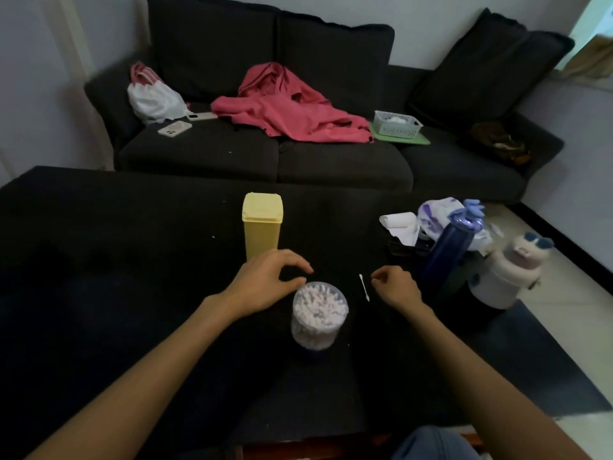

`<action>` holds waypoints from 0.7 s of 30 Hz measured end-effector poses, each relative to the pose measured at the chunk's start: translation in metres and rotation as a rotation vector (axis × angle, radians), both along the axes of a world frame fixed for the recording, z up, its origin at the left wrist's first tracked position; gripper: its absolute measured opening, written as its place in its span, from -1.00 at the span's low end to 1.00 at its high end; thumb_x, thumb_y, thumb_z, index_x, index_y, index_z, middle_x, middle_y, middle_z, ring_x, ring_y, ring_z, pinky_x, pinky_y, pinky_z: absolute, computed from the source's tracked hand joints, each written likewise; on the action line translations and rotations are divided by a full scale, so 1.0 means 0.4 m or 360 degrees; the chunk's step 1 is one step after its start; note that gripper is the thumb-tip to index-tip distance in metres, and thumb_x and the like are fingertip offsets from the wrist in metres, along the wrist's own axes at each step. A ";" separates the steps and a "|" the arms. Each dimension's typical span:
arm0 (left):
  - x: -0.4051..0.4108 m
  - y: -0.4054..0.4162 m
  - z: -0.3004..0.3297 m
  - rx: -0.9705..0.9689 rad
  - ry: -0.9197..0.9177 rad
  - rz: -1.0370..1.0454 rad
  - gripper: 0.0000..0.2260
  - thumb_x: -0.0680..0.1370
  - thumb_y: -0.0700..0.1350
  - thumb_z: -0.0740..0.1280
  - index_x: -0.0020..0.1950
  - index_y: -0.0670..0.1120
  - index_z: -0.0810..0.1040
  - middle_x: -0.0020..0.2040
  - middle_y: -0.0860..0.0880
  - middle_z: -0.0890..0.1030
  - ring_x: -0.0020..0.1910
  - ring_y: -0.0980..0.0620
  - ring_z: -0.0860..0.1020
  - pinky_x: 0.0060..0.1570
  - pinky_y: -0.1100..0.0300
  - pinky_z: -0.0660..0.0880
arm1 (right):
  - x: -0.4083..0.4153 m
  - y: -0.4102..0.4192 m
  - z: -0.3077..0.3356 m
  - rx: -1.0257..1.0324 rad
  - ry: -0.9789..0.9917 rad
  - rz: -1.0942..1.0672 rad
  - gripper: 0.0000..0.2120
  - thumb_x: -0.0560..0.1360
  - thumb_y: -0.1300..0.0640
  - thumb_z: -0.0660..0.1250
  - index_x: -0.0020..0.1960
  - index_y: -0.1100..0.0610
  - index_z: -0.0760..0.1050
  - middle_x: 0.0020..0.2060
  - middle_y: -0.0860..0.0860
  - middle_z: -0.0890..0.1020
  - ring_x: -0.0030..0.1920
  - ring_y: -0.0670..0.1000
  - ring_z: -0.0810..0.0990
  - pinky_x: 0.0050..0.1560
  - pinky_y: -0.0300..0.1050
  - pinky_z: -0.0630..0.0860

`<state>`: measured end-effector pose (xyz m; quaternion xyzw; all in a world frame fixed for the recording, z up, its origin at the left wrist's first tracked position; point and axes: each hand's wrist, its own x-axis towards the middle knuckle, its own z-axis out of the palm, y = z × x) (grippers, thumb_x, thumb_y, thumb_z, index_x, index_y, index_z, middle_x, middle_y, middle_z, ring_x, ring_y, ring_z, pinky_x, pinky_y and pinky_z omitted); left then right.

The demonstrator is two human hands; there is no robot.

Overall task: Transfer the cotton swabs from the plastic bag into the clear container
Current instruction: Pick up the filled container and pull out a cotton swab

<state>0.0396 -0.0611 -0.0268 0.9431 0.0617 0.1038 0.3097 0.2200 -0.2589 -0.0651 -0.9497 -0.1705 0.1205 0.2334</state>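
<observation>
Hiding container (319,315) rim — left hand (265,282); plastic bag unidentifiable.

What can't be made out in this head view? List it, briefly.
- Plastic bag: none identifiable on the table.
- Clear container: lid not visible, base lost against the dark cloth.
- Right hand: fingers curl away, so any grip is hidden; a loose cotton swab lies beside it.
- Clutter behind the blue bottle: overlapped, blurred.
</observation>
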 end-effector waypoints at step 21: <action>0.057 -0.114 -0.003 0.0508 0.0771 -0.0134 -0.02 0.33 0.41 0.33 0.56 0.00 -0.02 0.55 -0.05 0.08 0.47 -0.11 0.19 0.37 -0.09 0.22 | -0.167 0.031 -0.090 0.1247 0.0923 -0.0397 -0.85 0.62 0.16 0.06 -0.01 0.12 0.39 -0.06 0.07 0.56 -0.07 0.00 0.57 -0.19 -0.16 0.49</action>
